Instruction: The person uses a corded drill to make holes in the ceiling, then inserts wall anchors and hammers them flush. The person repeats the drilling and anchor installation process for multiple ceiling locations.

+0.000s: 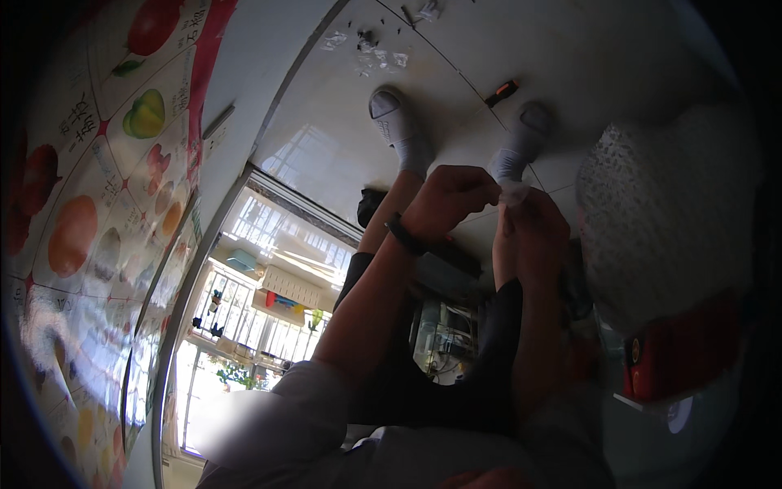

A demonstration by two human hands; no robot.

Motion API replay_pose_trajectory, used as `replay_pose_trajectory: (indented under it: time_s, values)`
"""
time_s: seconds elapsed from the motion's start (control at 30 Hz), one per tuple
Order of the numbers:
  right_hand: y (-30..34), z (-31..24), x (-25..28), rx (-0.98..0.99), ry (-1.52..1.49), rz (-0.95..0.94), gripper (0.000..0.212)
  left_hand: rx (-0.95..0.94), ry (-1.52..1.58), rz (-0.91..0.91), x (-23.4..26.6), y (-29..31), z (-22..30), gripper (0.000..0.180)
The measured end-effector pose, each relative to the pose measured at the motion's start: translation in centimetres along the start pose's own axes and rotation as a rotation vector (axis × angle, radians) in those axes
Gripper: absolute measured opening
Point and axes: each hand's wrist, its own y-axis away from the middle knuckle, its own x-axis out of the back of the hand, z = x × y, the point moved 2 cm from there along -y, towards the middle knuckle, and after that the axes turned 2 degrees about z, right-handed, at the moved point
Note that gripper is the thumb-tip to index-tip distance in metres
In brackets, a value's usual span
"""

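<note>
In front of my shins, both hands meet at a small translucent plastic piece [513, 193], which looks like a little bag. My left hand [456, 196], with a dark band [405, 235] on the wrist, pinches its left side between thumb and fingertips. On the other side my right hand [539, 228] is closed, its fingers bent around the piece and partly in shadow. What the piece contains, if anything, is too small to tell. Beyond the hands, a screwdriver-like tool [503, 93] with an orange and black handle lies on the floor.
Crumpled clear plastic bags [381, 59] and small dark bits are scattered on the tiled floor [326, 138]. My slippered feet stand beyond my hands. A large pale patterned sheet or bag [660, 212] and a red box [686, 350] are at right. A produce poster [98, 163] covers the left side.
</note>
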Motion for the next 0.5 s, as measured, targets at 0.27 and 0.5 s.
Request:
replay_pose_trajectory:
  time_s: [0.27,0.5]
  values:
    - [0.0,0.5,0.8,0.020,-0.104,-0.023,0.016,0.039,-0.042,-0.008,-1.1,0.1,0.8,0.022]
    - [-0.4,2.0,2.2,-0.143,-0.464,-0.124,0.018,0.103,0.050,-0.007,-1.6,0.1,0.7,0.023]
